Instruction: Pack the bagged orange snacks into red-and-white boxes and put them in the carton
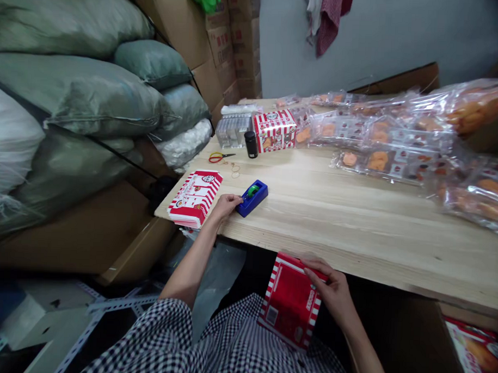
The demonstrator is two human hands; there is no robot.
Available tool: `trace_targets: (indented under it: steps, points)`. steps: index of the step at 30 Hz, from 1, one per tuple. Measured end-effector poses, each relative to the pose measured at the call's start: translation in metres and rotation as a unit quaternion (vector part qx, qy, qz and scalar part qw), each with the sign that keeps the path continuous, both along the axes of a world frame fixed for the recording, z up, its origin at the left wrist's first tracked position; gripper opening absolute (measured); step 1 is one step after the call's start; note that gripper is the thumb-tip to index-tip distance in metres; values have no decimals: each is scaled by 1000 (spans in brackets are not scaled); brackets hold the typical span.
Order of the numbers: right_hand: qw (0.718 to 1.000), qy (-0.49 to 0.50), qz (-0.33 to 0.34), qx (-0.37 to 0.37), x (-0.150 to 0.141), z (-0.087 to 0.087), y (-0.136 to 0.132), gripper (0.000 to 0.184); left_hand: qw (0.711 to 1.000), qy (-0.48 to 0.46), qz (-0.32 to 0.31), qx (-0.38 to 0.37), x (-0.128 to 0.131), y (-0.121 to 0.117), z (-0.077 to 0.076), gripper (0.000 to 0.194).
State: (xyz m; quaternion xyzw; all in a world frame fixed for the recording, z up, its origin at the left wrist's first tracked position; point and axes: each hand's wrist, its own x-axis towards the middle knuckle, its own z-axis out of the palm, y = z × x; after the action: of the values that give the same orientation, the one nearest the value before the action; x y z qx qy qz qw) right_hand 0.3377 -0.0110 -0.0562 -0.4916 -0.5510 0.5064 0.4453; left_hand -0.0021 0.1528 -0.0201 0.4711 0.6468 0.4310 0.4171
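Observation:
My left hand [227, 204] reaches across the wooden table's [354, 223] near left corner and touches the blue tape dispenser [252, 197], fingers curled against its end. Just left of it lies a stack of flat red-and-white striped cartons [195, 197]. My right hand [331, 290] is below the table edge over my lap, closed on a red-and-white striped carton box [289, 302] that rests against my checked clothing.
At the far left of the table stand an assembled striped box [274, 131], a black cylinder [251, 144], clear plastic trays [233, 130], scissors [220, 156] and rubber bands. Bagged snack packets [397, 142] cover the right side. Sacks [80, 99] and cardboard boxes pile up at left.

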Motion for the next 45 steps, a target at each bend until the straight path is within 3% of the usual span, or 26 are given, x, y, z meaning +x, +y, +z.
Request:
trace_targets:
  steps: [6, 13, 16, 20, 22, 24, 28, 31, 34, 36, 38, 42, 45]
  points:
    - [1000, 6, 2, 11, 4, 2, -5, 22, 995, -92, 25, 33, 0, -17, -2, 36]
    - [1000, -7, 3, 5, -3, 4, 0, 24, 992, -73, 68, 80, -3, -46, -36, 32]
    - [1000, -18, -2, 24, -3, 20, 0, 21, 990, -36, 102, 89, -3, -55, -42, 30]
    - [987, -31, -107, 114, 1, 72, -1, 20, 987, -11, 119, 112, 7, -70, -23, 25]
    - [965, -49, -187, 180, 1, 97, 2, 21, 986, -19, 109, 126, 23, -78, -3, 25]
    - [942, -76, -228, 234, -3, 110, 7, 24, 985, -46, 87, 142, 49, -87, 22, 24]
    - [922, -116, -208, 305, -16, 101, 20, 33, 977, -147, -2, 156, 115, -110, 71, 21]
    - [922, -130, -171, 324, -25, 90, 24, 36, 963, -227, -64, 132, 156, -122, 91, 25]
    - [916, -148, -169, 332, -29, 89, 23, 37, 947, -293, -88, 93, 175, -122, 92, 70]
    - [912, -160, -181, 332, -29, 92, 22, 45, 943, -315, -85, 68, 179, -118, 86, 88]
    - [908, -187, -168, 335, -25, 95, 23, 54, 939, -330, -82, 55, 181, -114, 79, 90]
    - [885, -279, -108, 358, -15, 101, 28, 52, 934, -345, -88, 39, 181, -110, 73, 86]
    - [881, -286, -107, 360, -11, 104, 30, 51, 949, -295, -103, 37, 178, -106, 73, 78]
